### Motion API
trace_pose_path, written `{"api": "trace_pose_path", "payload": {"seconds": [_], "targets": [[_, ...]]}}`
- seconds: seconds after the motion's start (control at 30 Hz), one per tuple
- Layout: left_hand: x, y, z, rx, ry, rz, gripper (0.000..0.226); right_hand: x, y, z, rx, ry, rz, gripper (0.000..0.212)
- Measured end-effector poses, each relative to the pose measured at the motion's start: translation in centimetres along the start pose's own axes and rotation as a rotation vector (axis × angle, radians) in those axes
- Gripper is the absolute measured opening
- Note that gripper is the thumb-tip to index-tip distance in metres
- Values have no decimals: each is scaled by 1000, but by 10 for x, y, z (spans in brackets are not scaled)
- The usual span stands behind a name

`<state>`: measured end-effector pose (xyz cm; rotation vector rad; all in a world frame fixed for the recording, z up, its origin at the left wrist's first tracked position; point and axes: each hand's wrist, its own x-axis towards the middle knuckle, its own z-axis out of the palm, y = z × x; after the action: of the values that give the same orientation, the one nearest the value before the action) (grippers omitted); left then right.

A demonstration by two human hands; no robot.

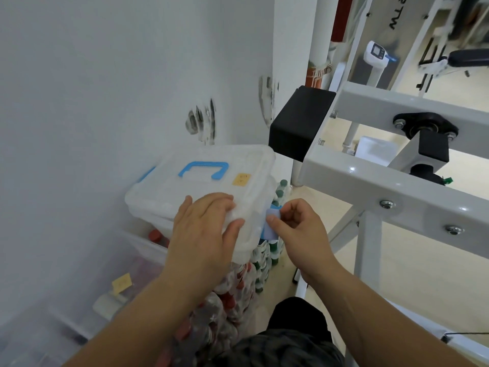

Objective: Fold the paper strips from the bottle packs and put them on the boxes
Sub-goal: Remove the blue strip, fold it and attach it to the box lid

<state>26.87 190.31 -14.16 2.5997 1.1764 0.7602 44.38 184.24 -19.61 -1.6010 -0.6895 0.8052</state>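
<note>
- Paper strip (pixel 272 226): folded down small, pale blue, held right against the right-hand side of the clear storage box (pixel 148 205), next to the blue latch (pixel 275 207). Not on the lid (pixel 169 181) yet.
- Biggest worry: dropping it. Only a thin fingertip pinch holding it, so could slip and fall straight into the bottle packs (pixel 264 263) underneath. Good luck fishing it back out from between the caps.
- Could also spring open once let go, being just folded paper with nothing to hold the crease.
- Lid looks smooth and a bit domed, so might slide off if parked too near the rim. Better placed further in, towards the blue handle (pixel 203 169).
- Might snag on that latch on the way up too.
- Box seems to be perched over the packs, so leaning hard on the near corner could rock it. Just a guess.
- Right hand (pixel 299 229): fingers (pixel 291 210) curled in tight, thumb and forefinger pinching the strip, nothing else held.
- Left hand (pixel 203 229): fingers (pixel 211 202) mostly straight and together, laid flat on the near end of the lid, thumb along the edge. Steadying it, not gripping.
</note>
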Motion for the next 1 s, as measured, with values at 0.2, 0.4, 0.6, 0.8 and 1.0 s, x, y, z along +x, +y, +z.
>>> {"api": "trace_pose_path", "payload": {"seconds": [0.2,0.4,0.6,0.8,1.0], "targets": [[8,13,-32,-67,88,-38,36,-5,-11,4,-197,57,-105,21],[7,32,-60,-14,154,-42,38,-13,-51,11,-62,58,-167,19],[-2,46,-68,169,185,3,30,-14,-90,8,316,-115,-133,10],[-14,45,-54,346,155,-21,21,-6,-90,21,296,-308,-118,13],[-40,29,-48,460,97,-136,27,-3,-66,54,224,-514,-93,18]]}}
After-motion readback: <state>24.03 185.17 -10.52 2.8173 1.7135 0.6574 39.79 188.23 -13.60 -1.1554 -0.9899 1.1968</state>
